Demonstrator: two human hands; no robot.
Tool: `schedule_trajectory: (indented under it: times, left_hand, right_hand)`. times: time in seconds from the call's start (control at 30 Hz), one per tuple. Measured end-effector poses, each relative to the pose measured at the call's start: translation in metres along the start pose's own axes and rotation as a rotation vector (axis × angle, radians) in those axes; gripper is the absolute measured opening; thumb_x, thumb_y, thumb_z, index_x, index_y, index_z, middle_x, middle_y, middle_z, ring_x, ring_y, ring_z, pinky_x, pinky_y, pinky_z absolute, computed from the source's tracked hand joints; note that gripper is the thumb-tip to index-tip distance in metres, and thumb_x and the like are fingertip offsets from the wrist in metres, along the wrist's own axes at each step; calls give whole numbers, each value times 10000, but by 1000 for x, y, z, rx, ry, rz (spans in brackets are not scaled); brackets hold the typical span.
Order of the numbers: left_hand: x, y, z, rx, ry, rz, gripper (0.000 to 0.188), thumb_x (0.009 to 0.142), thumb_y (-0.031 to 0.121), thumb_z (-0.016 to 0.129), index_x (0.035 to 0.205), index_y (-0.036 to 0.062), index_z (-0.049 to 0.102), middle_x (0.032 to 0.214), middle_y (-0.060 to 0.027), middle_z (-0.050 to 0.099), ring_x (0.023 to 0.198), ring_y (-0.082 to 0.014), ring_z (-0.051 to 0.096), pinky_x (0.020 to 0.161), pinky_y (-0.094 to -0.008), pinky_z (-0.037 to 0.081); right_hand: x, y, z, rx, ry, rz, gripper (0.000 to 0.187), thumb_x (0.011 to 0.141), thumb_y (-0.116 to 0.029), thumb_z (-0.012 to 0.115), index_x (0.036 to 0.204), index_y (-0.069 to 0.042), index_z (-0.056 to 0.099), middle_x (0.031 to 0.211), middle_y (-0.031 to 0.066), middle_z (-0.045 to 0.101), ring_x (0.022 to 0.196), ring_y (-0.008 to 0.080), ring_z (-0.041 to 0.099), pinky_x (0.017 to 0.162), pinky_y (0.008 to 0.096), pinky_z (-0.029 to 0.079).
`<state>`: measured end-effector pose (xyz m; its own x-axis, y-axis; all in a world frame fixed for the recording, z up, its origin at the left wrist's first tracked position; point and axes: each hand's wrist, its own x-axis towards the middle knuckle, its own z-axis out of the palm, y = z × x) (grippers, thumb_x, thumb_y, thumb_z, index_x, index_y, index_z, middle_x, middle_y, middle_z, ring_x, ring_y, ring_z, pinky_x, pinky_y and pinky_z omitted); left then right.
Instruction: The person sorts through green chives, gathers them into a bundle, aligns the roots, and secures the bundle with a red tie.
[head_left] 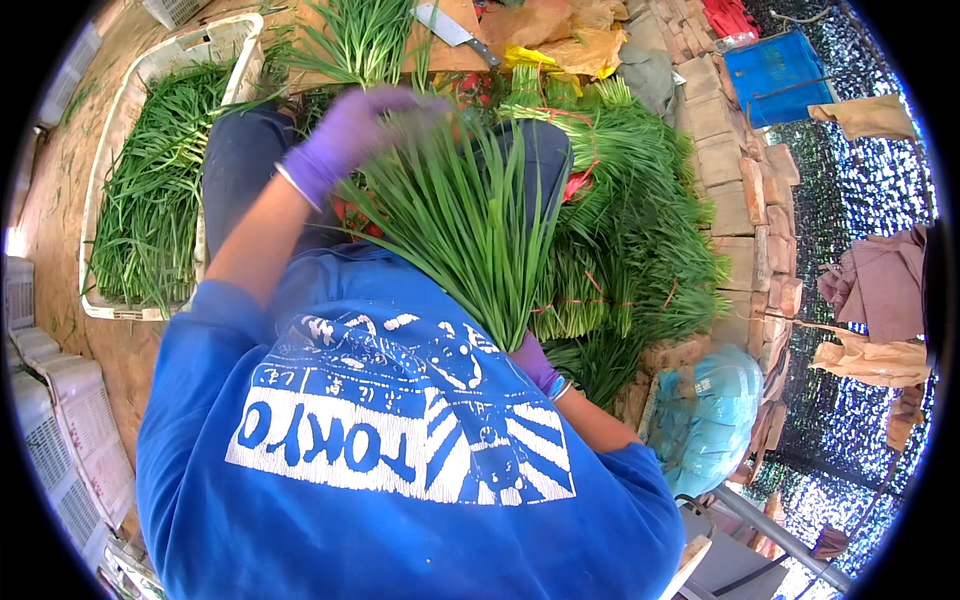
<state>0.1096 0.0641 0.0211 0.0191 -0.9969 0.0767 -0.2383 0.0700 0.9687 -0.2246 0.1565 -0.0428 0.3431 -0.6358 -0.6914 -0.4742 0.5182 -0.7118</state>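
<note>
Chives [470, 225] in a long green bundle lie across the lap at picture centre, tips fanning toward 6 o'clock. Behind them, at 2 o'clock, a pile [640, 240] of tied bunches rests against a brick wall [740, 190]. At 9 o'clock a white crate [110, 150] holds loose greens. The left hand [350, 130], purple-gloved, lies on the bundle's upper end at 11 o'clock, fingers curled loosely over the stalks. The right hand [535, 362], mostly hidden under the tips, grips them; finger spread cannot be told. A knife [452, 30] lies at 12 o'clock.
</note>
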Motion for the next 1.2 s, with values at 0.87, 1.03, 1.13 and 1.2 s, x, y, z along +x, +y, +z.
schedule_trajectory:
  times: [0.87, 1.03, 1.13, 1.2]
  left_hand:
    - [17, -10, -55, -337, 331, 179, 168, 814, 117, 561, 924, 5, 622, 951, -120, 630, 879, -155, 584, 810, -250, 451]
    - [1, -24, -74, -606, 262, 249, 203, 812, 133, 573, 953, -11, 594, 1036, -192, 580, 949, -210, 567, 835, -265, 446]
    - [-1, -37, -80, -770, 198, 300, 231, 794, 130, 596, 970, -19, 583, 1084, -201, 554, 986, -211, 546, 846, -284, 442]
    - [-1, -43, -84, -889, 128, 386, 244, 785, 129, 607, 976, -20, 581, 1083, -203, 554, 970, -206, 550, 856, -299, 438]
  right_hand:
    - [13, 19, -5, 6, -18, -67, 604, 639, -95, 695, 1162, 35, 422, 1070, 130, 557, 943, 179, 546, 829, 285, 433]
    - [-7, -13, -12, 329, -247, 31, 466, 650, -87, 638, 1086, 19, 510, 950, 97, 603, 833, 175, 581, 734, 262, 459]
    - [-10, -23, -47, 56, -363, 87, 292, 620, -88, 623, 899, -8, 587, 750, 70, 607, 643, 150, 574, 599, 267, 456]
    - [-18, -42, -59, -85, -318, 7, 235, 626, -95, 630, 837, 2, 596, 660, 48, 574, 562, 130, 553, 550, 241, 443]
